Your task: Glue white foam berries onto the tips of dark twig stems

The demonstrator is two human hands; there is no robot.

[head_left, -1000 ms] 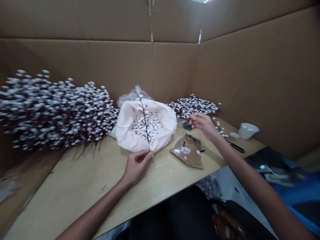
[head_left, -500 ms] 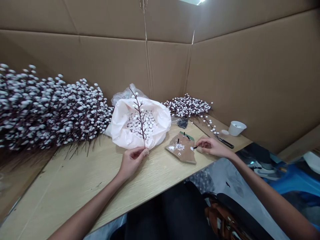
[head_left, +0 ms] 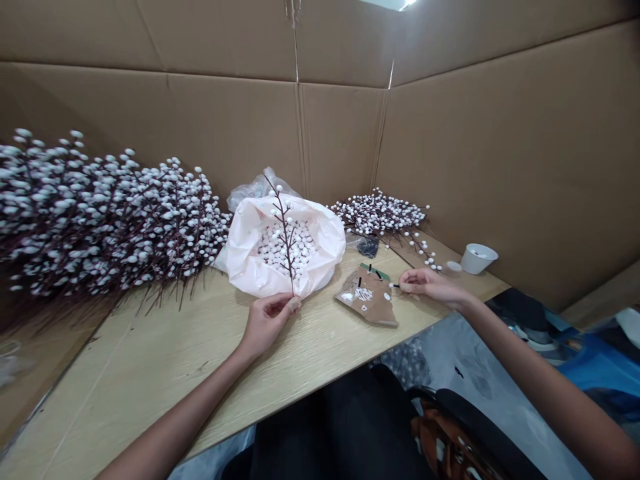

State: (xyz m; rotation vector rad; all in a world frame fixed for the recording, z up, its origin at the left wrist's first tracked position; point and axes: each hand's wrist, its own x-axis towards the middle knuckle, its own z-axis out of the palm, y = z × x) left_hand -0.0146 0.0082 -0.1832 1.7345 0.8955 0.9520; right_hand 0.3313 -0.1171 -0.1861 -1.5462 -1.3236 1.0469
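Note:
My left hand [head_left: 269, 321] pinches the lower end of a dark brown artificial berry twig [head_left: 289, 248]. The twig stands upright, with a few white berries near its top and bare side shoots below. Behind it, a white plastic bag [head_left: 242, 270] lies open with many loose white berries [head_left: 303, 248] inside. Between thumb and fingers, my right hand [head_left: 433, 288] holds a small black stick-like piece [head_left: 395, 285] with a whitish tip. To its left is a cardboard scrap [head_left: 376, 312] bearing white glue-like smears [head_left: 365, 294] and several other black pieces.
A large heap of white-berried branches [head_left: 125, 220] fills the table's left side. A smaller bunch [head_left: 383, 212] lies at the back right. A white cup [head_left: 479, 258] stands near the right edge. Cardboard walls [head_left: 230, 120] enclose the wooden table [head_left: 200, 380].
My right hand has lifted slightly from the cardboard scrap, raising the black piece off the white smear. My left hand still holds the twig. The view has shifted slightly.

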